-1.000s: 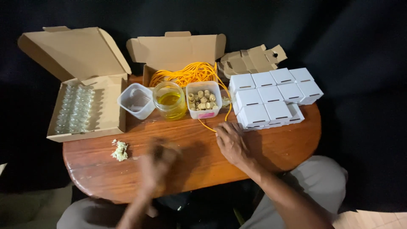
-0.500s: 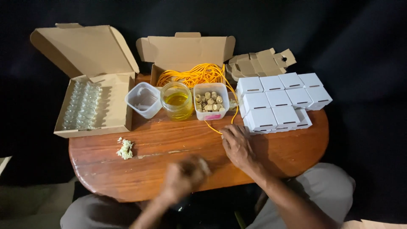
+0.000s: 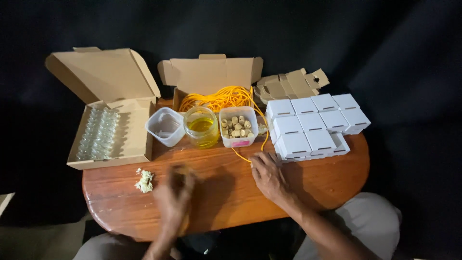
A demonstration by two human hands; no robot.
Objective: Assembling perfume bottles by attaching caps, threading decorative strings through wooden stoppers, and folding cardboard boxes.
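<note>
The yellow cord spilled from the far cardboard box and ran near across the wooden table, and your right hand rested flat on its end, fingers loosely spread. Your left hand was blurred over the table's near edge; I couldn't tell its fingers.

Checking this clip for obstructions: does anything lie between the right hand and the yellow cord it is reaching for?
Nothing visible does. The right hand rests on the table with its fingertips at the yellow cord, bare wood around them.
</note>
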